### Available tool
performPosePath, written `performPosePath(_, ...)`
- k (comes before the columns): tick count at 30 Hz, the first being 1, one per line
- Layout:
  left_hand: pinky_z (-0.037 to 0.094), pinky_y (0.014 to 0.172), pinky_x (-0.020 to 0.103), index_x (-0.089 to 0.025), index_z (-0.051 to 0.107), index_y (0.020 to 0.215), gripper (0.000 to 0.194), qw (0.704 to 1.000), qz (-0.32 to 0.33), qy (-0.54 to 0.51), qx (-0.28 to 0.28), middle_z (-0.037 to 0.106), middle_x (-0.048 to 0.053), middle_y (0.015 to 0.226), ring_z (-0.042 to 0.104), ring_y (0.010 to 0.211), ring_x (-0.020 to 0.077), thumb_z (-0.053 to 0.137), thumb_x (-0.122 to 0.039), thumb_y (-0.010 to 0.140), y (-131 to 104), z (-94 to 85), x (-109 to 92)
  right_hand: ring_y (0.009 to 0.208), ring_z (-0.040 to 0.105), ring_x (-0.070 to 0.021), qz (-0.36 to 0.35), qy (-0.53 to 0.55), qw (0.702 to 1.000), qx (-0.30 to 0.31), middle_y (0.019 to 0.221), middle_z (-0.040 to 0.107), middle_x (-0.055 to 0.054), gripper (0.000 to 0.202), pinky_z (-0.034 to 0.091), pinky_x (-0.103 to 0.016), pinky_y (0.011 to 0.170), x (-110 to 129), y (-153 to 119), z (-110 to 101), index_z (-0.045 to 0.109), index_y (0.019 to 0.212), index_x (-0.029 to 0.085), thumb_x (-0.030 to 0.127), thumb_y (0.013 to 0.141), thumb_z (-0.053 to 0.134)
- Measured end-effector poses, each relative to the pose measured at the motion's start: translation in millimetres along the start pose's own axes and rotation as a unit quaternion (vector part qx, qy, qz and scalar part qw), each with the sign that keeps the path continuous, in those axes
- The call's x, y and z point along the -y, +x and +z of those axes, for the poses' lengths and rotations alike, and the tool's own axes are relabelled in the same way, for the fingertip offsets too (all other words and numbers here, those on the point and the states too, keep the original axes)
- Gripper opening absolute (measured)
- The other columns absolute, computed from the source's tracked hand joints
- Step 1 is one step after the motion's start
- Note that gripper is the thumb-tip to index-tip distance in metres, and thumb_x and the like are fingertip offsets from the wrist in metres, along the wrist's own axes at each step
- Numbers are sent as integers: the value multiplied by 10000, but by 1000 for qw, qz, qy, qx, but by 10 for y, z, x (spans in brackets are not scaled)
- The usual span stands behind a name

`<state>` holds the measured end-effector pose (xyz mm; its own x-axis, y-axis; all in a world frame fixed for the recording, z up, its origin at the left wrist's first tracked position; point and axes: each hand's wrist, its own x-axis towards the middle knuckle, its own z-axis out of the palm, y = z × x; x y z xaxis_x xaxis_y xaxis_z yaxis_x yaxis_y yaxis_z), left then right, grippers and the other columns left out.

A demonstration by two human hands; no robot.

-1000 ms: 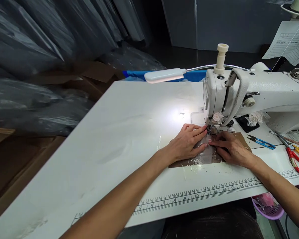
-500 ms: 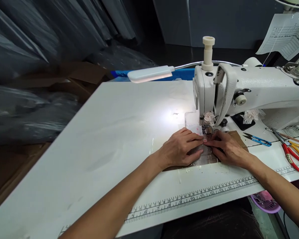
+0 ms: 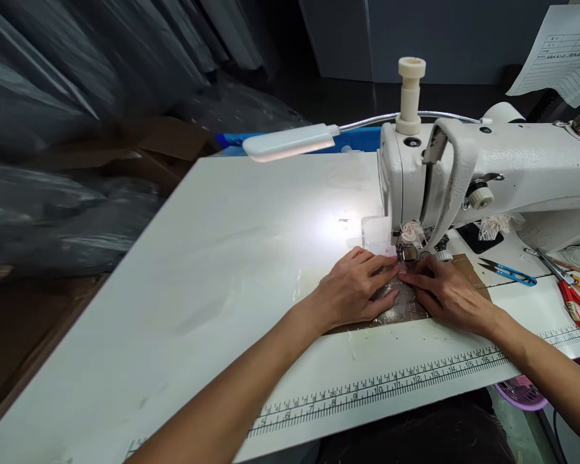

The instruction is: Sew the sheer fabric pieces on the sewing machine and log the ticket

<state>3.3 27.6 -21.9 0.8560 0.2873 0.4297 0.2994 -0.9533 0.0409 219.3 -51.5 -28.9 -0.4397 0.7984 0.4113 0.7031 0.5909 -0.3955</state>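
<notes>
Just in front of the presser foot (image 3: 408, 252) of a white sewing machine (image 3: 522, 161), both hands rest on a thin sheer piece of fabric (image 3: 402, 308). My left hand (image 3: 360, 287) lies flat, fingers spread, its fingertips pressing the fabric left of the foot. On the other side, my right hand (image 3: 447, 293) has its index finger stretched toward the foot and its thumb apart below, touching the fabric. A brown sheet (image 3: 471, 277) lies under the work and partly under both hands. The needle point is too small to make out.
Blue thread snips (image 3: 508, 272) and red-and-yellow-handled scissors (image 3: 575, 299) lie right of my right hand. A lamp (image 3: 290, 143) hangs over the white table (image 3: 212, 258). A printed ruler (image 3: 379, 390) follows the front edge. A purple basket (image 3: 524, 394) sits below.
The view has shifted slightly, so the machine and tools appear a little farther right. Both hands keep nearly the same place on the fabric by the presser foot.
</notes>
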Motion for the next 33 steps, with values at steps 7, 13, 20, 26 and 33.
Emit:
performPosePath(7, 517, 720, 372, -119, 700, 1021, 295, 998, -21, 33, -38, 717, 109, 1073, 632, 788, 202, 501, -322, 942, 42, 52, -5, 891, 553, -230, 14, 5, 1000, 8, 1013, 557, -131, 313, 551, -430, 788, -4, -21, 4, 656, 1183, 185, 156, 966, 433)
performPosePath(13, 498, 732, 378, -115, 670, 1069, 289, 998, -35, 24, -40, 700, 119, 1056, 618, 822, 214, 501, -319, 955, 45, 91, 23, 870, 562, -220, 21, 2, 1000, 6, 1014, 567, -132, 318, 546, -413, 791, -30, -20, 31, 668, 1183, 191, 173, 961, 441)
performPosePath(20, 529, 756, 385, -133, 637, 1052, 239, 996, -58, -63, -17, 664, 117, 1014, 606, 884, 217, 499, -309, 967, 37, -114, 61, 883, 629, -195, 121, 99, 987, -26, 992, 644, -86, 331, 549, -351, 800, -96, 19, -105, 690, 1157, 193, 183, 925, 455)
performPosePath(26, 575, 781, 334, -201, 690, 960, 155, 970, -47, -233, 58, 667, 45, 996, 649, 927, 171, 594, -318, 925, -23, -110, 108, 856, 652, -195, 162, 96, 981, -37, 984, 678, -69, 314, 547, -336, 765, -115, 43, -130, 733, 1062, 203, 186, 884, 475)
performPosePath(33, 577, 749, 313, -225, 726, 900, 208, 970, -50, -238, 26, 693, 30, 911, 662, 861, 150, 548, -314, 959, -16, -54, 135, 894, 659, -203, 169, 101, 980, -35, 1001, 684, -71, 323, 534, -341, 799, -92, 48, -150, 735, 1071, 198, 190, 877, 477)
